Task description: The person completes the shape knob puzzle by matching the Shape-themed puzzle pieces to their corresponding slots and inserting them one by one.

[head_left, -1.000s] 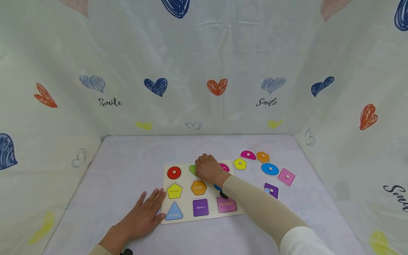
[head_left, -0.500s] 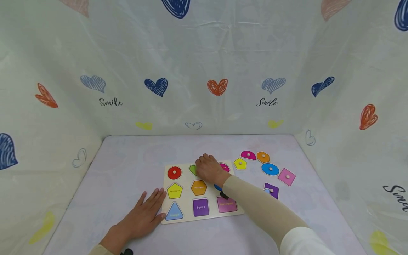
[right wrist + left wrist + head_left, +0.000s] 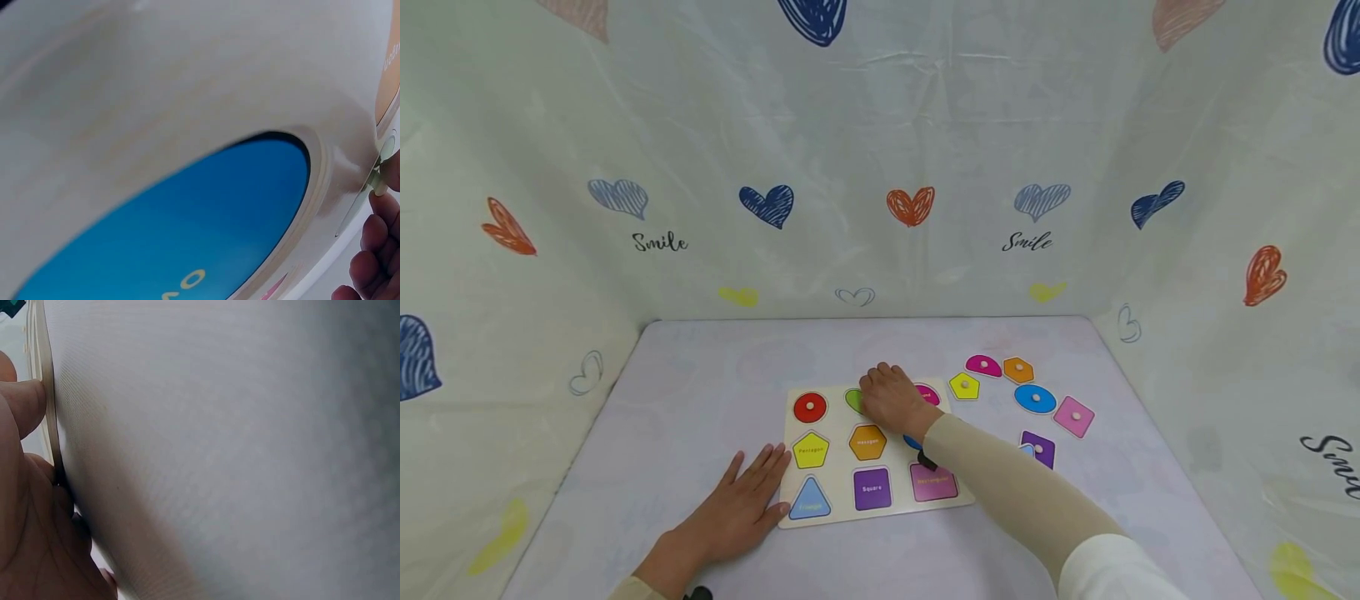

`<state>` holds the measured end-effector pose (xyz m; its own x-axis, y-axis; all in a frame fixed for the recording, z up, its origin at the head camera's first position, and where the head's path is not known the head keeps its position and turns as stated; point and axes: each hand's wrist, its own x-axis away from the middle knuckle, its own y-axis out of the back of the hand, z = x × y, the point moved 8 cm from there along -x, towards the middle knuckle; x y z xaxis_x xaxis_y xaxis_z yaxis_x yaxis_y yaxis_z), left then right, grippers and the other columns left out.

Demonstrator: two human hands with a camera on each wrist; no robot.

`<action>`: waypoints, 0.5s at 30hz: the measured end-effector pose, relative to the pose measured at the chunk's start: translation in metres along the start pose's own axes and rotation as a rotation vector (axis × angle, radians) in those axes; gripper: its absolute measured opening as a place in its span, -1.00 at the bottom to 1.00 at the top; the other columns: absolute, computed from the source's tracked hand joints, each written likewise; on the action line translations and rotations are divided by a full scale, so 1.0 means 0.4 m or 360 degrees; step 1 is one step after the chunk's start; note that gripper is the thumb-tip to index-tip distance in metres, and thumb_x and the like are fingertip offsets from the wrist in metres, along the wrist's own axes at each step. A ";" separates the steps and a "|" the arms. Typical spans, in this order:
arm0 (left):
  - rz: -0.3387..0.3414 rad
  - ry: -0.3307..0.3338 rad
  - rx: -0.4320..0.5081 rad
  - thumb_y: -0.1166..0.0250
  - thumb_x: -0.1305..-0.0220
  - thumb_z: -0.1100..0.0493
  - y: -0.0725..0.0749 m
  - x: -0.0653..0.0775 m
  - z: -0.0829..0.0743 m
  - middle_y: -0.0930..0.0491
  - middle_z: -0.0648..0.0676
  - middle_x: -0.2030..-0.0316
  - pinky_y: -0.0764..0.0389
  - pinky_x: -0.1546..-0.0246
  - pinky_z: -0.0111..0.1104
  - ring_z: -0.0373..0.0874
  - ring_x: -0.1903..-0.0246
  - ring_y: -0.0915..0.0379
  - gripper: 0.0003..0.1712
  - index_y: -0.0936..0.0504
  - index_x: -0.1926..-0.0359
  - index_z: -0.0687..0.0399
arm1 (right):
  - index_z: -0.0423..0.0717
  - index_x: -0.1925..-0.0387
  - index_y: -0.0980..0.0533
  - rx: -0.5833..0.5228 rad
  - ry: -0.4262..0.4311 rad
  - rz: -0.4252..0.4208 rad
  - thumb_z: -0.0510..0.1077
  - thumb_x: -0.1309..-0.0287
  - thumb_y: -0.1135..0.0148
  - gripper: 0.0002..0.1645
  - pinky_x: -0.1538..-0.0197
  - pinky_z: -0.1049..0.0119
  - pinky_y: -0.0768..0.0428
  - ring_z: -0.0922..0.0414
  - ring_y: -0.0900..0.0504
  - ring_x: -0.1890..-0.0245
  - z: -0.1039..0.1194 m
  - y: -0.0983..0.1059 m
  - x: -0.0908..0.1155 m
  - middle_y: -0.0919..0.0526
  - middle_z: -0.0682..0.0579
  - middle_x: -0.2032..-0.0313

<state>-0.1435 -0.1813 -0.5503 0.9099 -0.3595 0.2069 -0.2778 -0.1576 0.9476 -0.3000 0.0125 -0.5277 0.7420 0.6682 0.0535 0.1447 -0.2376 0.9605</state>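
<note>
A cream shape-puzzle board (image 3: 841, 492) lies on the table. At its top middle my right hand (image 3: 891, 398) pinches the knob of a green puzzle piece (image 3: 853, 401), whose right part is covered by the hand. In the right wrist view, thumb and fingertip meet on the pale green knob (image 3: 376, 182), and the piece lies flat at the board. My left hand (image 3: 733, 508) is spread flat on the table, its fingertips and thumb at the board's left edge; the left wrist view shows them against that edge (image 3: 48, 406). A red circle piece (image 3: 801, 413) sits in the top left slot.
Right of the board lie loose knobbed pieces: a magenta semicircle (image 3: 978, 362), orange hexagon (image 3: 1011, 372), yellow pentagon (image 3: 958, 391), blue oval (image 3: 1026, 398), pink rectangle (image 3: 1066, 418) and purple square (image 3: 1047, 442). A light blue piece (image 3: 1027, 448) overlaps the square, partly behind the right sleeve.
</note>
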 end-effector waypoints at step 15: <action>0.0025 -0.0001 0.0004 -0.18 -0.50 -0.28 0.002 -0.003 -0.003 -0.13 0.12 -0.66 0.17 -0.63 0.26 0.12 -0.67 0.08 -0.04 -0.13 -0.66 0.12 | -0.09 0.06 -0.58 -0.0169 -0.0135 -0.0150 0.13 -0.52 -0.16 -0.63 -0.01 0.26 -0.55 0.08 -0.44 0.14 -0.043 0.028 0.008 -0.62 0.04 0.20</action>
<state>-0.1446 -0.1800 -0.5494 0.9052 -0.3625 0.2219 -0.2931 -0.1542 0.9436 -0.3072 0.0241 -0.5123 0.7818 0.6209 -0.0573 0.1498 -0.0977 0.9839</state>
